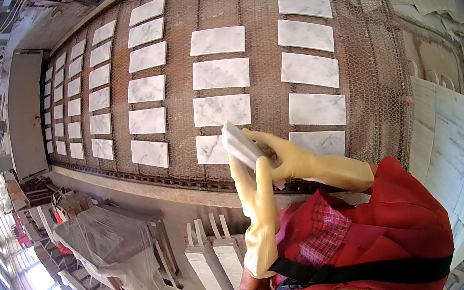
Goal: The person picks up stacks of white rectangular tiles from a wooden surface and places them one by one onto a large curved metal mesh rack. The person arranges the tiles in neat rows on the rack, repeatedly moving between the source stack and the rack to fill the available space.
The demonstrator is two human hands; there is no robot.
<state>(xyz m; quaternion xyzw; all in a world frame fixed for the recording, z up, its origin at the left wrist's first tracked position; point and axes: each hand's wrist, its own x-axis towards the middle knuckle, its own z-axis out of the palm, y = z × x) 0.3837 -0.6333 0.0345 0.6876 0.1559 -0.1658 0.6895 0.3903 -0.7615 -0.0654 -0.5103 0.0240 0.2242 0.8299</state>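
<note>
Well, in the head view we have one pale stone tile (pixel 239 146) up in front of us, raised toward the near edge of the wire-mesh bed (pixel 262 57) and seen almost edge-on. Its long axis runs steeply, from the upper left down to the lower right, whereas the white, grey-veined tiles (pixel 220 75) lying flat on the mesh have theirs running roughly left to right. So the tile stands at a marked angle to those rows

Our gloved left hand (pixel 255 192) is the nearer one to its lower end, and is closed there, with the thumb on the right and the fingers on the left. Our gloved right hand (pixel 292 157) comes in from the right, fingers curled close against the tile's right side; the fingertips are hidden, so we cannot tell whether it grips too

Straight behind the raised tile, it covers the right end of the nearest tile in the middle row (pixel 211 150); we cannot judge the height between them. Beyond our right hand, a strip of mesh shows between that row and the right-hand row (pixel 316 108), whose nearest tile is partly covered by our right forearm
</note>
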